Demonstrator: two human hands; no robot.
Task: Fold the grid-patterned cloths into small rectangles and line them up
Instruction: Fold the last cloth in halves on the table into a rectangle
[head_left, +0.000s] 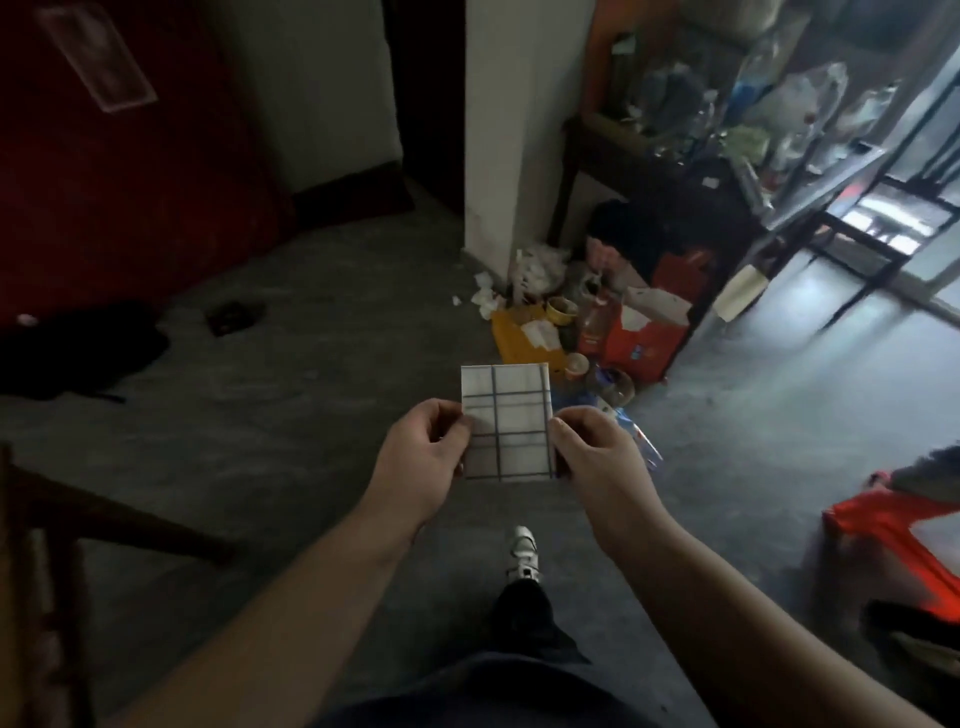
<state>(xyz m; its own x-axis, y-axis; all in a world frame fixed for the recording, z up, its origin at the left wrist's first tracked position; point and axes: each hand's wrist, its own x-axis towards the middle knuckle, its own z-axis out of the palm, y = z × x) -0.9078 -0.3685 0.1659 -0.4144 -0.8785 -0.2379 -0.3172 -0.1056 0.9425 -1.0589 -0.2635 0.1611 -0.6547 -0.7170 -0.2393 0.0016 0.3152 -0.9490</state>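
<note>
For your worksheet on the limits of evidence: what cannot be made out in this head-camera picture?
- Folded cloth: layer count, hidden behind its front face.
- Left hand and right hand: fingertips behind the cloth.
- Other cloths or a row: none in view.
- Shelf clutter: blurred.

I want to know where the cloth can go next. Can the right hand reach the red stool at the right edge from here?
Probably not without leaning: the right hand holds the folded cloth in front, and the red stool stands apart to the side.
</note>
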